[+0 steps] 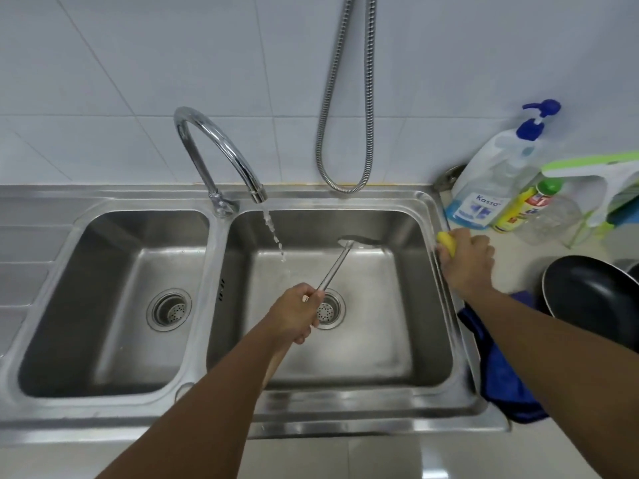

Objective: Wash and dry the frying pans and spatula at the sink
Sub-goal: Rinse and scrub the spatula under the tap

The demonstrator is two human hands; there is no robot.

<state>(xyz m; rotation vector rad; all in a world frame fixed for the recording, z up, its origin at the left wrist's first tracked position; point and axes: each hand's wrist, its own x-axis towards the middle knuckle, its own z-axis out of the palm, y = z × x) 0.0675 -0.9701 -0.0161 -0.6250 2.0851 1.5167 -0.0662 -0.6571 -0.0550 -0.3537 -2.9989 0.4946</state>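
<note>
My left hand (297,314) grips the handle of a steel spatula (337,264) over the right basin of the sink (446,305). Its blade points toward the far right corner of the basin. Water runs from the chrome tap (221,150) and falls just left of the spatula's shaft. My right hand (466,261) holds a yellow sponge (446,244) at the sink's right rim. A black frying pan (594,299) sits on the counter at the right, partly cut off by the frame edge. A blue cloth (498,371) lies beside the sink under my right forearm.
The left basin (114,299) holds nothing. A pump bottle with a blue top (494,181), a yellow bottle (522,209) and a clear bottle (549,219) stand at the back right. A green and white rack (601,181) is behind them. A metal hose (345,98) hangs on the tiled wall.
</note>
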